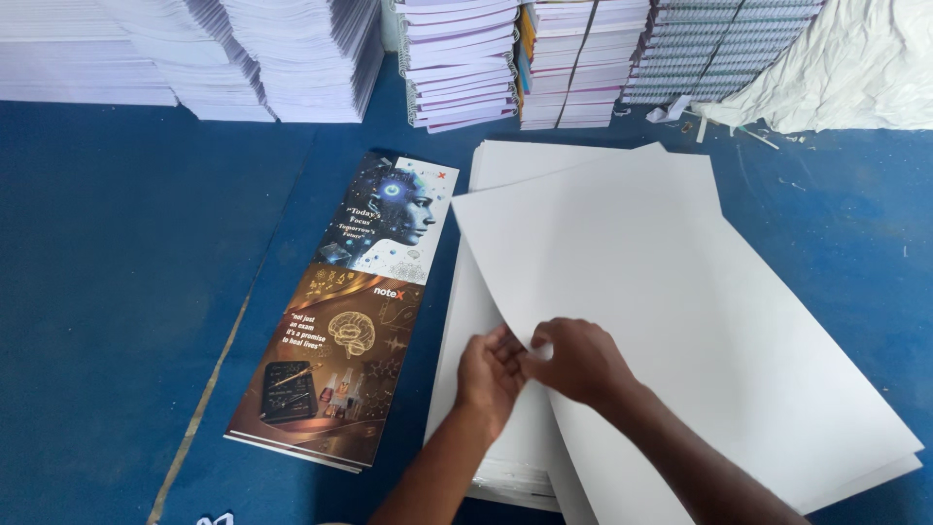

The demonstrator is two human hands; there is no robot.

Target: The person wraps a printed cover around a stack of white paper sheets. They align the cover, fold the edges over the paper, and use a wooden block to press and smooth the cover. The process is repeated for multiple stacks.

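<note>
Pinching a white sheet [622,282] beside long printed covers [340,321].

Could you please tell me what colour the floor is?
The floor is blue, clearest in the head view.

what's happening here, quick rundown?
A person kneels over a stack of white sheets on a blue floor. Both the left hand and right hand pinch the near edge of the top sheet, which sits skewed on the stack. Printed cover strips lie left; bound notebooks are piled behind.
</note>
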